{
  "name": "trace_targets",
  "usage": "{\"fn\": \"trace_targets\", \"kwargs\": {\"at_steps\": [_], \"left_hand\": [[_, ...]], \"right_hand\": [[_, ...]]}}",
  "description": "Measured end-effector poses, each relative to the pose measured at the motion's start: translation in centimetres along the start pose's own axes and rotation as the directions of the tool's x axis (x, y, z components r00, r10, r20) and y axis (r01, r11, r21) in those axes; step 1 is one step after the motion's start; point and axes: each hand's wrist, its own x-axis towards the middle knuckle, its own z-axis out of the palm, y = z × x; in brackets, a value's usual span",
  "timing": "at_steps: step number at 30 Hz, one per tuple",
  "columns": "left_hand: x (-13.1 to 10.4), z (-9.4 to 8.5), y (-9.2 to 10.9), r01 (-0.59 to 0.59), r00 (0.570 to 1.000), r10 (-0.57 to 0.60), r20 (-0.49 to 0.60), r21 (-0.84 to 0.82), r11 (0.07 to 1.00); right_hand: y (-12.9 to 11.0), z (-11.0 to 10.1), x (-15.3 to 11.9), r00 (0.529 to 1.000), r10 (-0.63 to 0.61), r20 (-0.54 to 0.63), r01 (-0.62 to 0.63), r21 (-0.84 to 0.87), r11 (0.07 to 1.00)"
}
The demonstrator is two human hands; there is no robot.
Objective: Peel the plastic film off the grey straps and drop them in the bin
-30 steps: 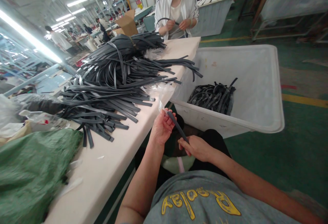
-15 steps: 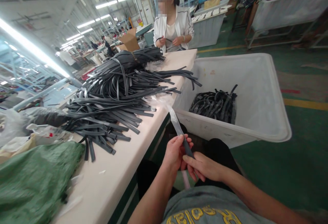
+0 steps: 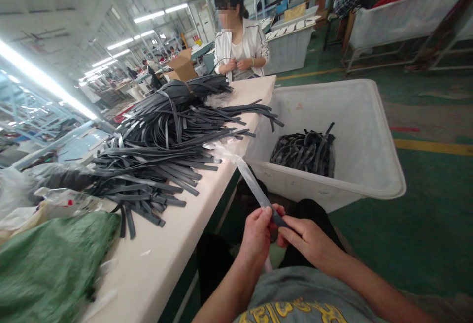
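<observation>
In front of my lap, my left hand (image 3: 259, 228) pinches a dark grey strap (image 3: 280, 219) between thumb and fingers. My right hand (image 3: 303, 239) grips the same strap a little further to the right. A clear plastic sleeve (image 3: 253, 182) stretches from the table edge down to my left hand, and the strap's upper part appears to lie inside it. On the table, a large heap of dark grey straps (image 3: 162, 153) lies in layers, many ends pointing toward the edge. The fingertips of my right hand are partly hidden behind the strap.
A white plastic bin (image 3: 373, 136) holding a pile of dark straps (image 3: 305, 153) stands right of the pale table (image 3: 155, 269). A green woven sack (image 3: 51, 264) covers the table's near left. Across the table, a co-worker (image 3: 240, 42) in a white jacket holds a thin dark strip.
Both hands have shifted slightly right and down with the strap. More of the clear sleeve now shows between the table edge and my left hand. The view has turned slightly.
</observation>
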Motion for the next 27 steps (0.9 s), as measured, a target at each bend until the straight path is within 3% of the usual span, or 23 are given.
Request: {"fn": "trace_targets", "kwargs": {"at_steps": [3,5,9,11,13,16,19,22,24,27], "left_hand": [[-0.9,-0.1,0.8,-0.063,0.996,0.061,-0.066,-0.027,0.998],[-1.4,0.3,0.6,-0.039,0.998,0.037,-0.042,-0.029,0.999],[-1.4,1.4,0.0,0.002,0.996,-0.003,0.093,0.006,1.0],[-1.0,1.4,1.3,-0.065,0.996,0.064,0.065,0.017,0.998],[-0.4,0.6,3.8,-0.18,0.983,0.181,-0.016,0.023,0.983],[0.1,-1.8,9.5,-0.366,0.922,0.369,-0.12,0.048,0.929],[-0.2,-5.1,16.0,-0.554,0.801,0.566,-0.196,0.117,0.824],[-1.3,-8.2,21.6,-0.682,0.663,0.693,-0.282,0.152,0.715],[-2.5,-9.7,24.2,-0.722,0.603,0.709,-0.365,0.129,0.68],[-4.7,-11.2,25.2,-0.736,0.576,0.67,-0.469,0.058,0.674]], "right_hand": [[0.5,0.1,-1.8,0.999,0.046,0.012,-0.045,-0.075,0.996],[1.0,0.2,-2.3,0.997,0.079,-0.017,-0.08,-0.081,0.994],[0.6,0.0,-0.1,0.995,-0.015,-0.103,0.004,-0.106,0.994],[-0.5,-0.2,1.7,0.993,-0.083,-0.084,0.074,-0.103,0.992],[-1.7,-0.1,3.3,0.99,-0.135,-0.025,0.133,-0.083,0.988],[-3.4,0.7,5.0,0.979,-0.194,0.056,0.198,-0.059,0.978],[-4.7,2.4,6.6,0.965,-0.218,0.145,0.217,0.022,0.976],[-6.0,4.4,8.3,0.956,-0.182,0.232,0.154,0.134,0.979],[-7.2,5.7,9.1,0.949,-0.15,0.279,0.117,0.131,0.984],[-8.9,6.8,9.3,0.945,-0.177,0.274,0.199,-0.054,0.979]]}}
